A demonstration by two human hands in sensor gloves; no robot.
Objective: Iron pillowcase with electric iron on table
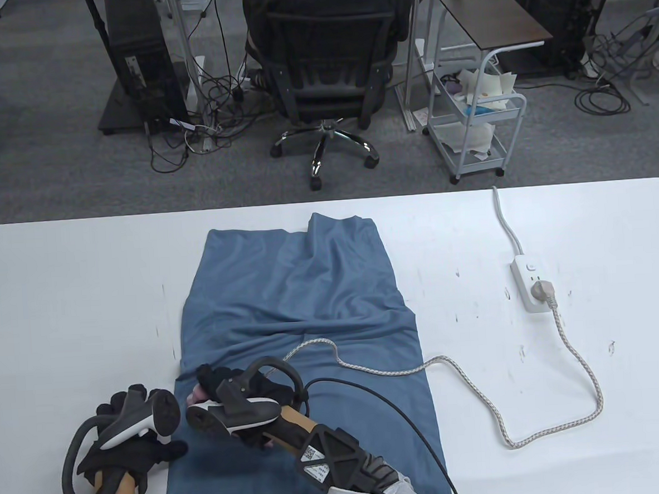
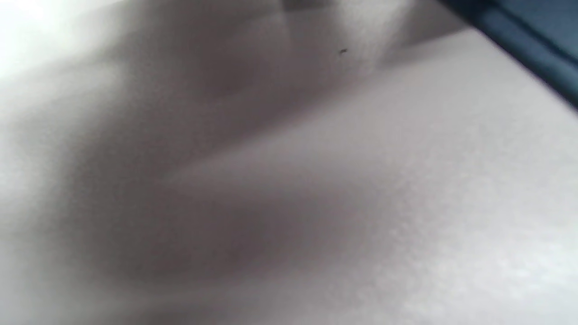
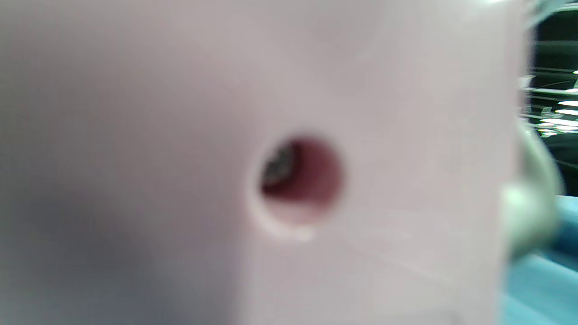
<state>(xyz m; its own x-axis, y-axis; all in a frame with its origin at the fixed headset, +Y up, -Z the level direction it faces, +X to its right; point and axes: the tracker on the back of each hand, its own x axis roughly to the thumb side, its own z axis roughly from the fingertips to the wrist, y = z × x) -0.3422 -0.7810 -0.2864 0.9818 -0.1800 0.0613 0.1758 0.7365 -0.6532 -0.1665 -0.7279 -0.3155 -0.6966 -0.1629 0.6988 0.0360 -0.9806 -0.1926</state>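
White table surface (image 2: 451,180): fills nearly the whole left wrist view, out of focus, crossed by broad soft grey shadows, brightest at the far upper left. Small dark speck (image 2: 343,51): sits on the table toward the top, a little right of centre. Blue pillowcase (image 2: 537,31): a blurred strip of cloth lying on the table at the upper right corner, its edge running diagonally down toward the right; no fingers can be made out.
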